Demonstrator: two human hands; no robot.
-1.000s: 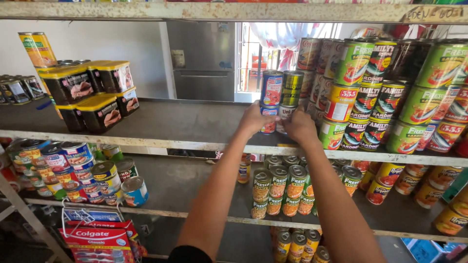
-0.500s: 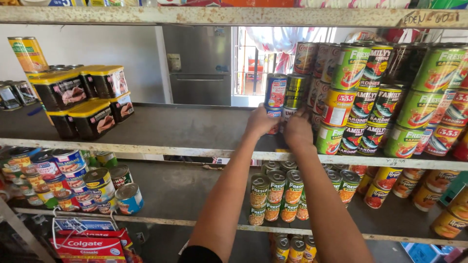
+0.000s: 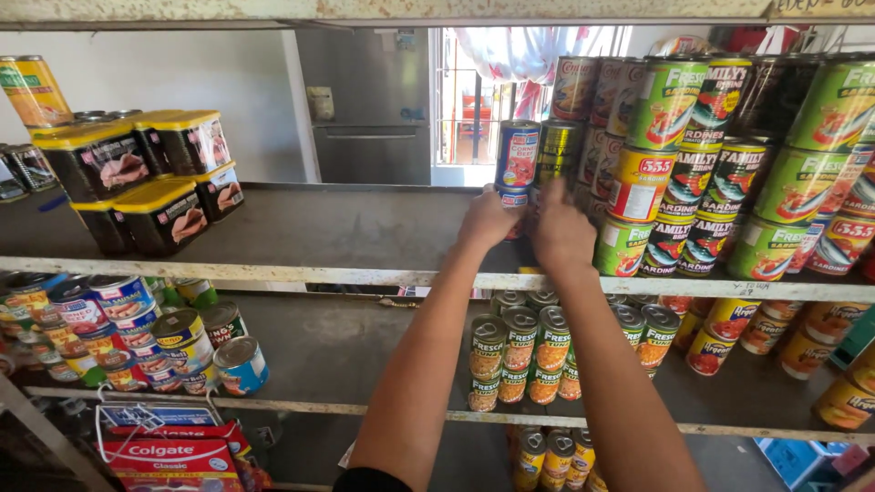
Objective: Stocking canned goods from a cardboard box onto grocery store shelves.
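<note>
Blue-red cans (image 3: 517, 159) stacked on the upper shelf (image 3: 365, 273), beside a gold can (image 3: 558, 146). Left hand (image 3: 488, 219) grips the bottom can; right hand (image 3: 562, 232) cups the stack's base (fingers hidden, grip unclear). Step: stacking/straightening. Next calls for steadying the column.

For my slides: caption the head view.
Both hands, left hand and right hand, steady stacked cans on a shop shelf.

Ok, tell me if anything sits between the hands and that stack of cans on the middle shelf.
Nothing visible does. The left hand and right hand are already at the stack's lower cans, below the blue and red can and the gold can. The shelf to the left of them is bare, and the sardine cans stand off to the right.
</note>
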